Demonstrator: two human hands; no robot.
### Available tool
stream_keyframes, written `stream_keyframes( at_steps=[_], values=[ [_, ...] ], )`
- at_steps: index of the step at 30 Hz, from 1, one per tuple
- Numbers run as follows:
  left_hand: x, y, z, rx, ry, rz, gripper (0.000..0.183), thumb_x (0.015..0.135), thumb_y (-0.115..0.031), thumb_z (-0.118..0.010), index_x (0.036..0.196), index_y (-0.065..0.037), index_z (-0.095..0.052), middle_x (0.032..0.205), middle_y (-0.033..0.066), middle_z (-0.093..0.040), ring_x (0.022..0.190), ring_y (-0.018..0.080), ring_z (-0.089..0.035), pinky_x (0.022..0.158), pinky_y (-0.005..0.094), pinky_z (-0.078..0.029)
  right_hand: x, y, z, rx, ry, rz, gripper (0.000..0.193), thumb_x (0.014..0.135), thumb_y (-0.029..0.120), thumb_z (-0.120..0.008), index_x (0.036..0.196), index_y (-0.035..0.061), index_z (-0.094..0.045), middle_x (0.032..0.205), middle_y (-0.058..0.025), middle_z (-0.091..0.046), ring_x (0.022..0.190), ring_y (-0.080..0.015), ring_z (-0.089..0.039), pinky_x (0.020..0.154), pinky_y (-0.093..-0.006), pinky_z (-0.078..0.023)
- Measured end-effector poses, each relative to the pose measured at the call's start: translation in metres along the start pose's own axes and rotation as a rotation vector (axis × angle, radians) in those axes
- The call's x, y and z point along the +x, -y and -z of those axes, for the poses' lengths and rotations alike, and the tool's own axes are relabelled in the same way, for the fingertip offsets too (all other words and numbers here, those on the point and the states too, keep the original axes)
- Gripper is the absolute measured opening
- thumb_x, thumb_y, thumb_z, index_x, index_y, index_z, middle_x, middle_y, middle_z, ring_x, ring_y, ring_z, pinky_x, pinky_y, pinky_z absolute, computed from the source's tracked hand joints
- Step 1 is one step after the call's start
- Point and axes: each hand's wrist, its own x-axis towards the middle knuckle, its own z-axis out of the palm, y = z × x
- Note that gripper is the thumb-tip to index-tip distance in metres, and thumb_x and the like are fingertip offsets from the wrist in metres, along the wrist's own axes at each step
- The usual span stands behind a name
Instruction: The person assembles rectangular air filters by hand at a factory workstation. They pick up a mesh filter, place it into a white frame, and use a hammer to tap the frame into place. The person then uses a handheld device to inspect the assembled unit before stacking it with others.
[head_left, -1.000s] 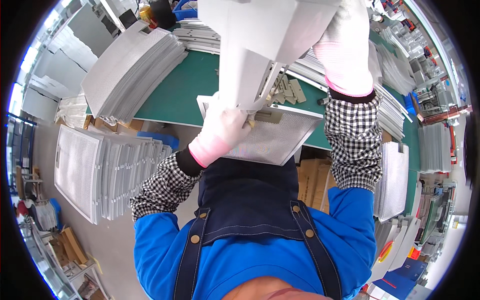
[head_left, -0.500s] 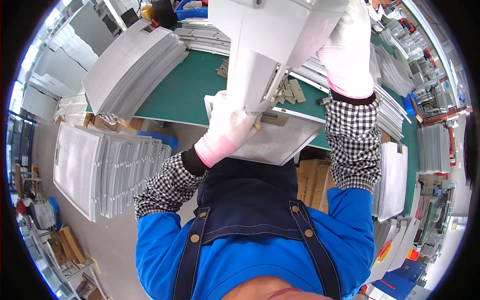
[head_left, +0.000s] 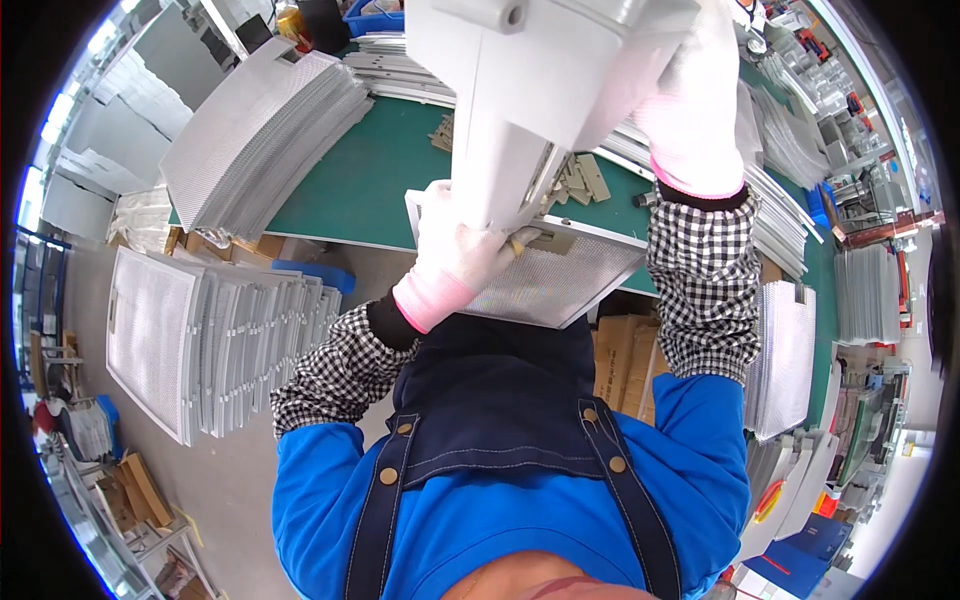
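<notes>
A pale grey machine (head_left: 515,75) fills the top centre, its narrow nose reaching down to a framed metal mesh panel (head_left: 560,275). The panel lies tilted over the bench's front edge, with a beige flat piece (head_left: 550,240) near its upper rim. My left hand (head_left: 455,245), in a white glove with pink cuff, is closed around the panel's upper edge beside the nose; its thumb lies near the beige piece, and some fingers are hidden. My right hand (head_left: 695,120), gloved alike, is raised against the machine's right side. Its fingers are hidden behind the housing.
On the green bench (head_left: 335,180) lie loose beige pieces (head_left: 585,180) and a tall stack of mesh panels (head_left: 270,135). More framed panels (head_left: 155,320) stand in a row at the lower left. Panels (head_left: 785,360) stand right of my arm; cardboard boxes (head_left: 625,360) sit below the bench.
The machine appears shifted slightly left and down in view. My right hand sits a little further left; the left thumb has moved slightly up and right. The panel stays nearly in place.
</notes>
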Motion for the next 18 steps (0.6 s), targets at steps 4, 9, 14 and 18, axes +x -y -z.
stream_keyframes(
  at_steps=[4,9,14,18],
  values=[
    [-0.019,0.012,-0.013,0.069,0.121,-0.042,0.04,0.085,-0.028,-0.074,0.123,-0.015,-0.066,0.113,0.0052,-0.065,0.1,0.0237,-0.063,0.087,0.0397,-0.05,-0.034,-0.029,-0.004,0.435,-0.13,-0.137,0.027,0.102,0.027,-0.058,0.115,0.0028,-0.06,0.099,-0.0031,-0.064,0.083,-0.0099,-0.06,0.072,-0.0244,-0.049],
    [-0.016,0.027,-0.016,0.054,0.012,-0.303,0.022,0.066,-0.02,-0.073,0.086,-0.015,-0.065,0.082,0.0005,-0.059,0.078,0.0208,-0.059,0.073,0.0389,-0.045,-0.051,-0.058,-0.007,0.443,-0.148,-0.209,0.027,0.101,0.025,-0.059,0.116,0.0031,-0.06,0.1,-0.0026,-0.063,0.085,-0.0098,-0.06,0.074,-0.025,-0.048],
    [-0.005,0.004,0.011,0.008,-0.016,-0.34,0.034,0.064,-0.027,-0.079,0.095,-0.021,-0.067,0.08,-0.0025,-0.057,0.073,0.0189,-0.057,0.067,0.0377,-0.045,-0.051,-0.064,-0.012,0.462,-0.16,-0.226,0.026,0.099,0.023,-0.061,0.117,0.0034,-0.059,0.101,-0.0022,-0.063,0.087,-0.0097,-0.059,0.076,-0.0257,-0.048],
    [-0.007,0.007,0.009,0.019,0.054,-0.285,0.039,0.066,-0.029,-0.079,0.102,-0.021,-0.069,0.081,-0.0016,-0.058,0.075,0.0204,-0.058,0.068,0.0388,-0.045,-0.057,-0.059,-0.015,0.437,-0.168,-0.233,0.027,0.098,0.021,-0.061,0.118,0.0037,-0.059,0.102,-0.0018,-0.062,0.088,-0.0096,-0.059,0.078,-0.0262,-0.048]
  ],
)
